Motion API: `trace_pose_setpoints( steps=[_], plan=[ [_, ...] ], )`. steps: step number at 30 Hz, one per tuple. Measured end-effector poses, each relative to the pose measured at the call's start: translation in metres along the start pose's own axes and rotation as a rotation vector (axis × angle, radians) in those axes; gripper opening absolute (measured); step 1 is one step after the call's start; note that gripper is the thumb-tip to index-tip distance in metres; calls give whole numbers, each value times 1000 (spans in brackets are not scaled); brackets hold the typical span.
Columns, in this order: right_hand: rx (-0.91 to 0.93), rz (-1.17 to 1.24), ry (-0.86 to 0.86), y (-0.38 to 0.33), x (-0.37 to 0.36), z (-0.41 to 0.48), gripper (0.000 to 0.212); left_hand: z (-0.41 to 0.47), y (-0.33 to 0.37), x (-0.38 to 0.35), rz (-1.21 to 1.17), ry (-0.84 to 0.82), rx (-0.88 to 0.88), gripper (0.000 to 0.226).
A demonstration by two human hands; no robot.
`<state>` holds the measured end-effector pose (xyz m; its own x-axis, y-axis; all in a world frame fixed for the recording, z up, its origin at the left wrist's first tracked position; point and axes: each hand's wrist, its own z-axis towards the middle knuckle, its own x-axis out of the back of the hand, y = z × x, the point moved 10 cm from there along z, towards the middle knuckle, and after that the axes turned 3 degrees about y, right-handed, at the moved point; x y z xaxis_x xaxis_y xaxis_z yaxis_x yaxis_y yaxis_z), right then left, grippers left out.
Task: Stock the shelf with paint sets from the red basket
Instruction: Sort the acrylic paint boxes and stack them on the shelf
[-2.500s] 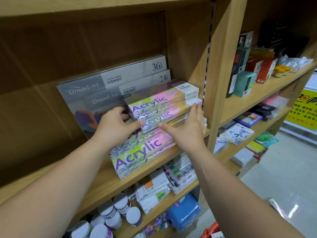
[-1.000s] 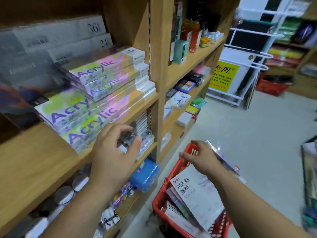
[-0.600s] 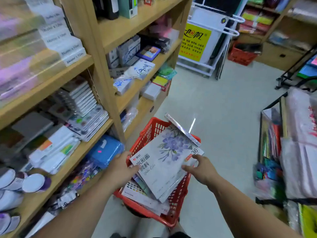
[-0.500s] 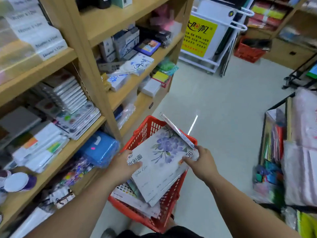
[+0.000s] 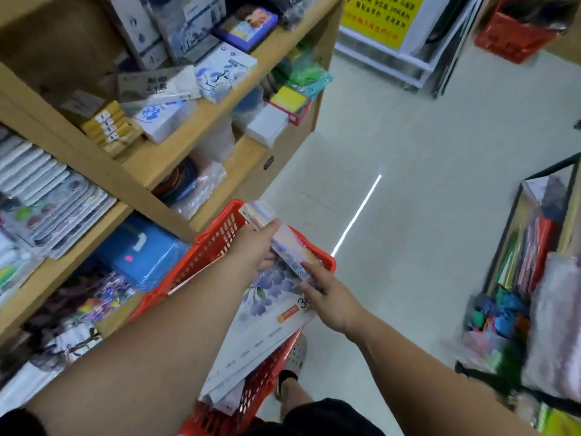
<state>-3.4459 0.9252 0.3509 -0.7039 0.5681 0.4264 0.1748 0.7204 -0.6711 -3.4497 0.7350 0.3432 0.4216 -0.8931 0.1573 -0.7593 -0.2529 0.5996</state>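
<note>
Red basket (image 5: 217,243) sits low in front of me on the floor (image 5: 408,184), hard against the foot of the wooden shelf unit (image 5: 151,165). Contents: a large flat flowered paint set (image 5: 270,313) lies slantwise on top, its near end hanging over the basket's near-right edge, with more flat packs under it that I can't make out. A narrow paint box (image 5: 289,247) lies across the basket's far rim, above the flowered set. Both arms reach down and forward. Left hand (image 5: 254,250) is on the far part of the narrow paint box, fingers laid along its top, thumb below: grasping it. Right hand (image 5: 330,297) comes in from the near-right corner, forefinger touching the box's near end. Whether it pinches the box or only touches it I can't tell, as the other fingers are hidden. On the shelf boards to the left: stacked palette sets (image 5: 53,212) at a board's front edge, a blue pouch (image 5: 141,250) on the board below, and white boxes (image 5: 220,73) with blue print higher up. A sandalled foot (image 5: 292,366) shows just beside the basket's near-right side. Well apart across the floor: a yellow sign (image 5: 377,17), a second red basket (image 5: 515,39) and a blurred wire rack (image 5: 534,247) at right.
</note>
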Motion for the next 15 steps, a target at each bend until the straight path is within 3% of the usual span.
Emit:
trace_pose_setpoints(
  steps=[3,7,11,13,15],
  plan=[
    [8,-25,-11,-1,5,1,53,10,-6,-3,-137,88,50,26],
    [63,17,85,-7,16,0,48,6,0,13,-170,192,-36,16],
    [-54,381,302,7,30,-6,44,-32,11,44,-202,206,-189,16],
    [-117,649,277,4,25,-11,31,-57,14,62,-232,170,-240,19],
    [-122,811,220,-7,18,-11,39,-78,14,88,-293,138,-279,16]
  ],
)
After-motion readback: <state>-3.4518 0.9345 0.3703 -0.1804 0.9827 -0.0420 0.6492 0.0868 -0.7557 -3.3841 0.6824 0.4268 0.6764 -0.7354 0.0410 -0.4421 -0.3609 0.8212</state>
